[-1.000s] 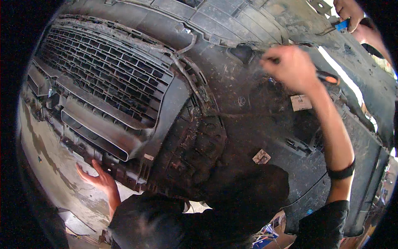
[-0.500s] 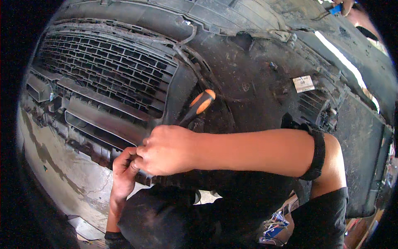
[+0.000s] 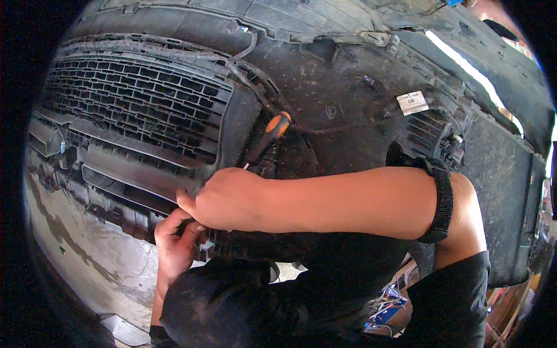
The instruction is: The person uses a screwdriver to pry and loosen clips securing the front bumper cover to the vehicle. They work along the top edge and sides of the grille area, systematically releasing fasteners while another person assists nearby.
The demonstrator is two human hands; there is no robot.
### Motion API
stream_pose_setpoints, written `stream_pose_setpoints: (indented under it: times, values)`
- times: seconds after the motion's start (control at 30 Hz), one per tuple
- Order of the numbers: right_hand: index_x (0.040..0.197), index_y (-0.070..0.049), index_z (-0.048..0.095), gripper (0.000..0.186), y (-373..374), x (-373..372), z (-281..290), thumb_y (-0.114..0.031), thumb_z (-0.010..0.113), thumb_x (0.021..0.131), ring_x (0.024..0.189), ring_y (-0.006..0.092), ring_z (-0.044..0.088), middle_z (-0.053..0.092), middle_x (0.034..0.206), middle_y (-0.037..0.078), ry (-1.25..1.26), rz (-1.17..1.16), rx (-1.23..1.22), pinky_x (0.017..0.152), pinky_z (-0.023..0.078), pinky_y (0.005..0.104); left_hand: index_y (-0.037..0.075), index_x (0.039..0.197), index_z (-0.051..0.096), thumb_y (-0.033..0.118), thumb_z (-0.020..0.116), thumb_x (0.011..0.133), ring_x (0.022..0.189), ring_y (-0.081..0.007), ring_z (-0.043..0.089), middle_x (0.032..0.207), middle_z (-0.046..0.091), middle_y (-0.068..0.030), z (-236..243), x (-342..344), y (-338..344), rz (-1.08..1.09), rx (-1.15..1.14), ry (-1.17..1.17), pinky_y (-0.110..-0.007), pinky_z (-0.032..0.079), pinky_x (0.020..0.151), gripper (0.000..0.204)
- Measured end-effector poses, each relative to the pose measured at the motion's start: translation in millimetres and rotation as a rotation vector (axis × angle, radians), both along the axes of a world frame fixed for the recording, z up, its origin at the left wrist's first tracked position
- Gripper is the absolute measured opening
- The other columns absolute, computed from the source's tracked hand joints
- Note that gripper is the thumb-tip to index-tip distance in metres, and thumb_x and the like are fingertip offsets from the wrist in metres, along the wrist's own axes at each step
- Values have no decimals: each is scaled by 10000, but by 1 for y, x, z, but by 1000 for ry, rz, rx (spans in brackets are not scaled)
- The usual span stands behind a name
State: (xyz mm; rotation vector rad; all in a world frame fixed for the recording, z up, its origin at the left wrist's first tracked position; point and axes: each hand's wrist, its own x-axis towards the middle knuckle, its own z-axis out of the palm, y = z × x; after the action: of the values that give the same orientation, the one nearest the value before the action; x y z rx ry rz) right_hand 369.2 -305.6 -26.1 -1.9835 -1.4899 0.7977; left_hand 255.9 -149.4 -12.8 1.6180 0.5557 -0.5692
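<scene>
The right hand (image 3: 232, 200) was brought to the bumper (image 3: 139, 174), beside the left hand (image 3: 174, 249); fingers curled, hold unclear; stiff-looking, best edge-gripped.

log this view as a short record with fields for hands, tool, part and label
left hand: thumb and fingers bent together at the right hand's fingertips; any small item between them hidden
right hand: curled, meeting the left; grip hidden
tool: orange-and-black handle, slanting down toward the right hand
part: dark car bumper with mesh grille at left
label: white, on the bumper, right of the tool
</scene>
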Motion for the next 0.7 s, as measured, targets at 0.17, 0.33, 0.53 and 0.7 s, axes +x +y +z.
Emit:
stream_pose_setpoints:
  times: [0.17, 0.33, 0.53, 0.7]
  values:
    - [1336, 42, 388, 613, -1, -7, 1, -128, 595, 784, 628, 316, 660, 611, 823, 177, -33, -120, -1, 528, 524, 390, -40, 884, 612, -80, 574, 827, 591, -108, 550, 683, 604, -57, -2, 11, 1, -217, 118, -142, -261, 429, 545, 79]
    - [1368, 26, 365, 667, 0, -7, 0, -104, 616, 763, 669, 315, 664, 592, 885, 197, -85, -185, -47, 548, 534, 373, -37, 850, 611, -87, 564, 822, 596, -129, 560, 690, 599, -71, -6, 11, -2, -181, -17, -27, -273, 444, 562, 74]
    - [1381, 63, 322, 702, -2, 0, 7, -63, 609, 753, 694, 339, 660, 570, 921, 221, -35, -220, -54, 573, 540, 382, -41, 919, 621, -78, 576, 828, 620, -113, 545, 706, 610, -70, -6, 15, -15, -73, 151, -210, -264, 434, 575, 108]
    - [1372, 115, 288, 709, -3, 7, 16, -46, 601, 757, 686, 360, 651, 562, 932, 250, 42, -222, -13, 583, 541, 387, -30, 958, 625, -16, 550, 890, 684, -103, 545, 776, 613, 2, 1, 16, -16, -73, 218, -265, -259, 445, 623, 102]
